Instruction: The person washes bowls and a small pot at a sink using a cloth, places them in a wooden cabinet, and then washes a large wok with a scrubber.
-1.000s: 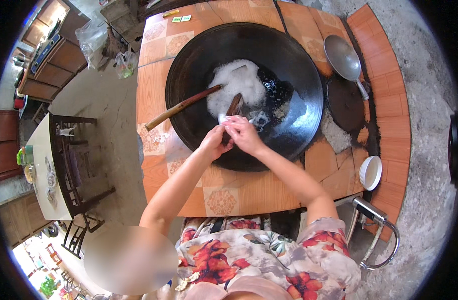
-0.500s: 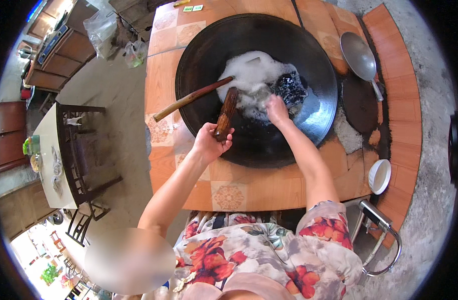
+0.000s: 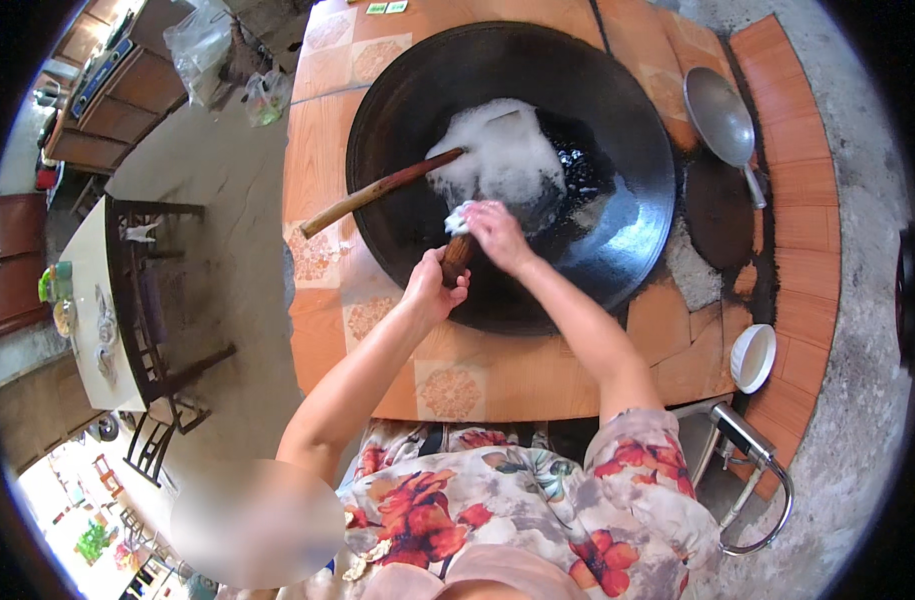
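Observation:
My left hand (image 3: 433, 288) is wrapped round the near end of a dark brown, ridged wooden piece (image 3: 456, 256), held over the near rim of a big black wok (image 3: 402, 120). At the wood's far end, my right hand (image 3: 499, 238) presses a whitish, foamy wad (image 3: 458, 218); suds partly hide what the wad is. White suds (image 3: 497, 165) float on dark water in the wok's middle. A long wooden stick (image 3: 377, 192) leans over the wok's left rim, its tip in the foam.
The wok is set into a tiled stove top (image 3: 457, 385). On the right lie a grey metal ladle-like pan (image 3: 719, 115), a dark round lid (image 3: 719, 205) and a white bowl (image 3: 752, 358). A curved metal faucet (image 3: 767, 450) stands near my right side. Further left is a table (image 3: 102, 330).
My right hand has come out of the suds, moving left and nearer, onto the wooden piece's end with the foamy wad. The wood has shifted slightly toward me.

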